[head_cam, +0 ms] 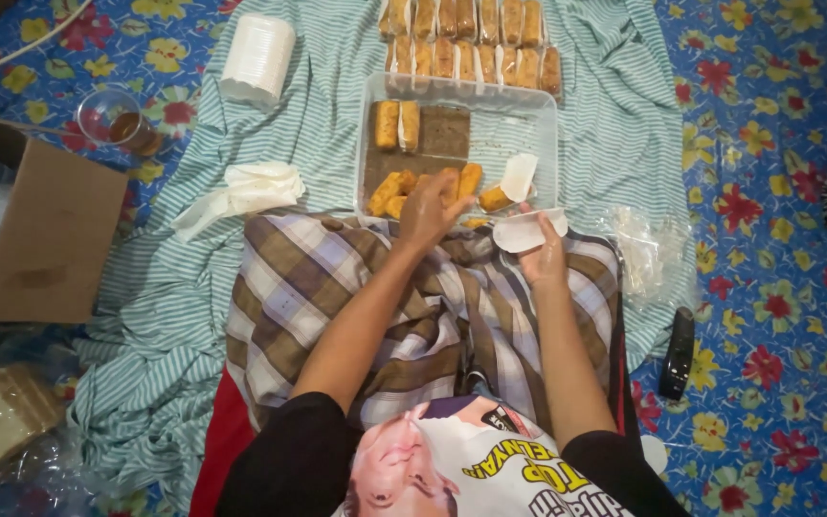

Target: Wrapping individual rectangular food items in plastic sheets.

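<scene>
One striped cloth (308,124) over the floral floor mat (768,144). One cardboard box (50,239) at left. One clear tray (528,120) holds about eight fried rolls (388,124); beyond it, two rows of wrapped rolls (471,43), count unclear. One stack of white wrappers (258,56), one cup (112,117). Left hand (430,206) over the tray's near edge, fingers curled on a roll (469,179). Right hand (540,251) just beside the tray, loosely cupped, holding one white paper wrapper (525,230).

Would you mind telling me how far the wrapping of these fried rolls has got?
Done: two rows of wrapped rolls lie beyond the clear tray. In hand: the left hand reaches the loose rolls while the right hand holds a white paper wrapper. Left: the unwrapped rolls in the tray.
</scene>
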